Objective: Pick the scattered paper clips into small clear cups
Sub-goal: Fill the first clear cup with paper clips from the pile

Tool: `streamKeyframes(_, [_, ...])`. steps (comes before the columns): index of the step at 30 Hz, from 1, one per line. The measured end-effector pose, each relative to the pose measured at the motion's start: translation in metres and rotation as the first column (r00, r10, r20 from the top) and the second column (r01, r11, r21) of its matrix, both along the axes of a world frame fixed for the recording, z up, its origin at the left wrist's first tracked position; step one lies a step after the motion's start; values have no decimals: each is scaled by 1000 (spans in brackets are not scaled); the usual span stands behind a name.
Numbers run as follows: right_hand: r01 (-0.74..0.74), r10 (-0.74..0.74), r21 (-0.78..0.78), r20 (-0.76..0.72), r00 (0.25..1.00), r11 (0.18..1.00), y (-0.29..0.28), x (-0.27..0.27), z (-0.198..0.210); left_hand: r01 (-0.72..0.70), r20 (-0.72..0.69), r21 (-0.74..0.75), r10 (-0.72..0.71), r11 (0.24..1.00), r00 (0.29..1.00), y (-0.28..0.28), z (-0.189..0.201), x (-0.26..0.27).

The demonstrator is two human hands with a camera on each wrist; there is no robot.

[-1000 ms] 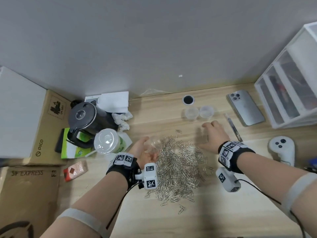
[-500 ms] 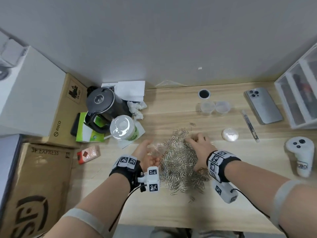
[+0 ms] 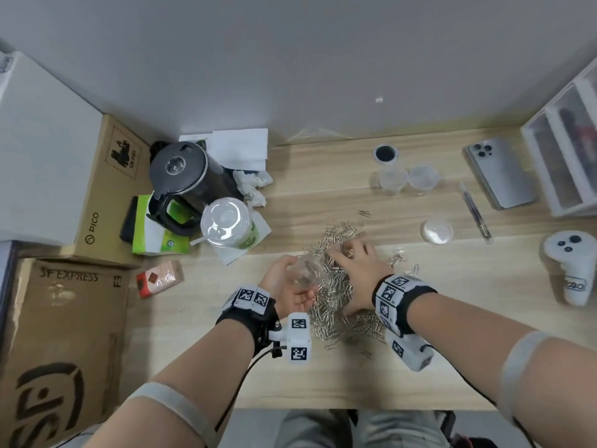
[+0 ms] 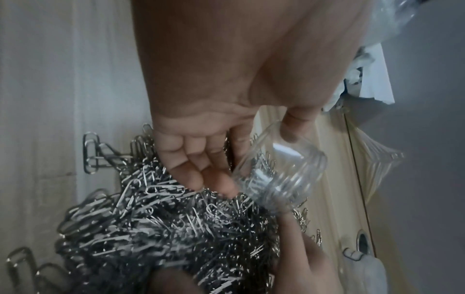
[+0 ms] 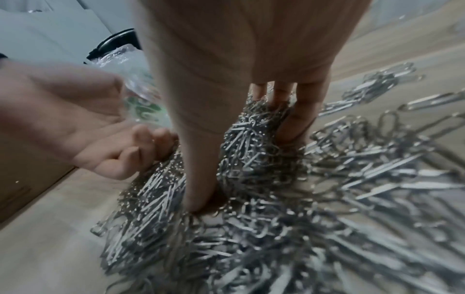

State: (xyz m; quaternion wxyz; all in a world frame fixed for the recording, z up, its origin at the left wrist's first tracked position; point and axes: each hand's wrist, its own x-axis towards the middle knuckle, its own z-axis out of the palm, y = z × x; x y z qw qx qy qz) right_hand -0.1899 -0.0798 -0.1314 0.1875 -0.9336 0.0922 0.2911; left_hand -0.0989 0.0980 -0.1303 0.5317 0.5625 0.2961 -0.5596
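A heap of silver paper clips (image 3: pixel 336 299) lies in the middle of the wooden desk (image 3: pixel 323 195). My left hand (image 3: pixel 290 282) holds a small clear cup (image 3: pixel 305 270) at the heap's left edge. The cup (image 4: pixel 279 175) is tilted, its mouth facing the clips (image 4: pixel 163 228). My right hand (image 3: pixel 352 263) is sunk into the heap beside the cup, with thumb and fingers curled round a clump of clips (image 5: pixel 254 127). Two more clear cups (image 3: pixel 392 179) (image 3: pixel 422 177) stand at the back, and a round clear lid (image 3: pixel 436 231) lies to the right.
A black kettle (image 3: pixel 184 176), a lidded drink cup (image 3: pixel 226 221) and crumpled tissue stand at the left. A phone (image 3: pixel 499 173), a pen (image 3: pixel 475 211), a white controller (image 3: pixel 571 263) and a drawer unit (image 3: pixel 568 140) are at the right. Cardboard boxes (image 3: pixel 64 318) sit left of the desk.
My right hand has come back from the desk's right side, where the lid now lies, onto the heap, and closed on clips beside the cup. The left hand has kept hold of the cup.
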Motion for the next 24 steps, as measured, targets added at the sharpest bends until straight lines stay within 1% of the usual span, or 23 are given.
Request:
streamKeyframes(5, [34,-41,69,104,994,997,12,3,-8,3,-32,-80,-6,997,999,-14,-1,-3])
streamKeyframes(9, [100,-124,163,139,983,981,15,-1,-11,-19,-35,-102,15,995,999,-22,-1,-6])
streamKeyframes(14, [205,-248,232,175,953,951,18,-4,-10,-39,10,-75,39,996,999,-33,1,-8])
streamKeyframes(18, [248,-299,272,162,941,930,16,-3,-9,-40,31,-87,43,995,999,-37,6,-4])
streamKeyframes(24, [320,-370,284,146,917,904,-2,0,10,-57,66,23,55,998,996,-36,19,0])
